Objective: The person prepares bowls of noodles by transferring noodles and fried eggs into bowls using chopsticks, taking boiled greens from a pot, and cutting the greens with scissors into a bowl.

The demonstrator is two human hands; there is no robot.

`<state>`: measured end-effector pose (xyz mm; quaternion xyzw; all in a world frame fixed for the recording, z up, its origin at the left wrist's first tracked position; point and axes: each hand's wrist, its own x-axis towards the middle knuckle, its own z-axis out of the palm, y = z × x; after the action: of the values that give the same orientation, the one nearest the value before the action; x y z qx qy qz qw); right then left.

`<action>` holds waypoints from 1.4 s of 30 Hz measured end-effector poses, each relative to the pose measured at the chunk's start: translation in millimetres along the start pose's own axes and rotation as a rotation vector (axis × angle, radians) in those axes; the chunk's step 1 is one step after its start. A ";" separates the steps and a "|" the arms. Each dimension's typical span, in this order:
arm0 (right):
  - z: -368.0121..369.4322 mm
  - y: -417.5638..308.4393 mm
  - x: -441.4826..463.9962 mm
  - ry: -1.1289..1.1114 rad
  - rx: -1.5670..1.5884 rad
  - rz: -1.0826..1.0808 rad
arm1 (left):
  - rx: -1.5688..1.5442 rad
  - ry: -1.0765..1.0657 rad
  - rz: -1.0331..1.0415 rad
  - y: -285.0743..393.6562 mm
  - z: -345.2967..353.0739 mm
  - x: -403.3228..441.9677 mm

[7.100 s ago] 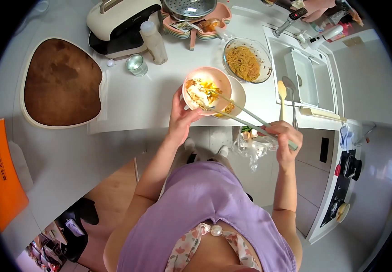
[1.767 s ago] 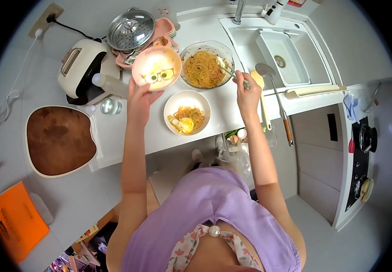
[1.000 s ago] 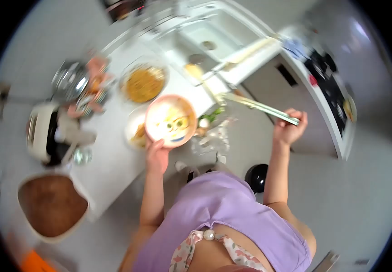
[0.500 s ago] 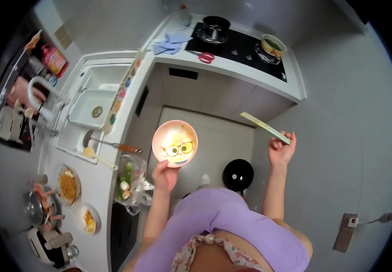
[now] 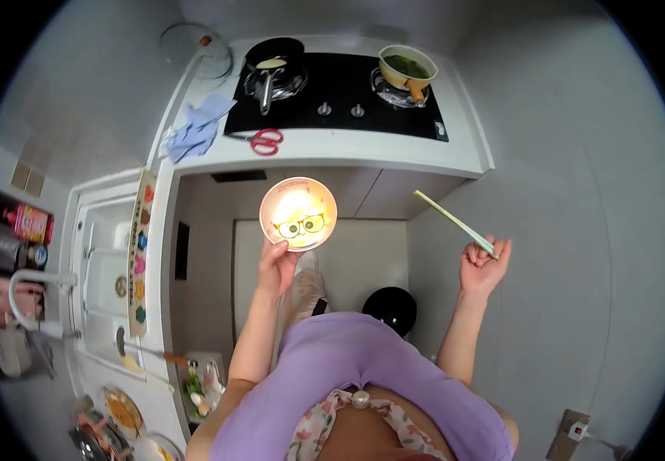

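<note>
A pink-rimmed bowl with a cartoon face in glasses is in my left hand, thumb over its near rim. Bright glare hides part of its inside. Off to the right, my right hand grips a pair of pale green chopsticks, tips pointing up and left, touching nothing. Both hands are in mid-air in front of the stove. On the left burner sits a small black frying pan with something pale inside. A cream pot with green contents stands on the right burner.
Red-handled scissors and a blue cloth lie left of the cooktop. The sink is at left, with a spatula near it. Below sit plates of food. A black round pan is near the floor.
The view has turned and moved nearer the stove; the sink counter has shifted left and down. I still hold the bowl and chopsticks. One leg now shows stepping forward.
</note>
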<state>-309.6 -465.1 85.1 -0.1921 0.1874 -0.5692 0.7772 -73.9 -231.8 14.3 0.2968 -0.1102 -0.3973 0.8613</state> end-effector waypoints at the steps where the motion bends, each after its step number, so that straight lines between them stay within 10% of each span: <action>1: 4.3 1.6 15.5 -0.032 -0.051 -0.076 | 0.006 -0.005 -0.013 -3.5 -3.1 21.1; 11: 82.4 -15.0 175.7 -0.087 -0.870 -0.738 | 0.089 -0.068 -0.256 -28.6 -2.8 201.2; 29: 138.9 84.6 524.8 -0.667 -1.677 -0.102 | -0.044 0.246 -0.010 -137.6 19.5 282.0; 32: 128.4 94.9 535.0 -0.873 -1.795 -0.306 | -0.058 0.264 -0.023 -145.5 25.9 285.8; 42: 121.6 77.4 523.1 -0.427 -1.406 -0.381 | 0.096 0.122 0.022 -121.0 48.9 382.2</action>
<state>-37.3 -933.7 111.6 -0.7774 0.3152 -0.3905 0.3793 82.6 -600.6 -36.6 0.3600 -0.0798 -0.3634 0.8556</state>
